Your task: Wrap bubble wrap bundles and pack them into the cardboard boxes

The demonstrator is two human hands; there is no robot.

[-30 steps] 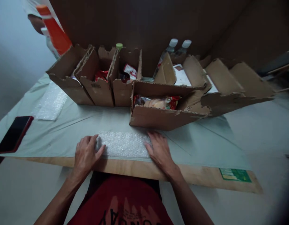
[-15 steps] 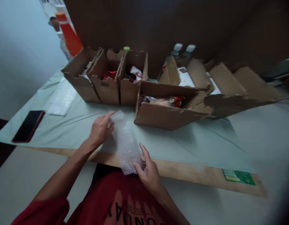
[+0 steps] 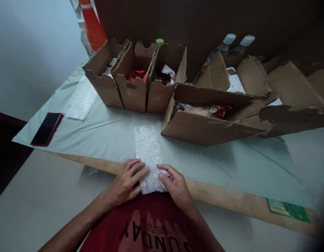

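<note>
We see the bubble wrap [image 3: 147,154] now lying lengthwise away from us on the bench [image 3: 112,134]; a second ago it lay crosswise, and half a second ago it was lifted and turning. Its near end hangs over the bench edge, where both our hands have come back down on it. The left hand [image 3: 125,182] rests flat, fingers spread on the wrap's left edge. The right hand [image 3: 176,185] presses the right edge, fingers loosely curled, not clamped.

Our red shirt [image 3: 151,234] reads "SUNDAY", upside down to us. A green label [image 3: 288,210] sits at the bench edge; its print is too small to read.

Beyond the wrap stands a wide carton [image 3: 204,129] of snack packets, with three narrow cartons [image 3: 133,91] behind it. A second wrap sheet [image 3: 82,99] and a phone [image 3: 47,128] lie far left, two bottles [image 3: 237,40] at the back.
</note>
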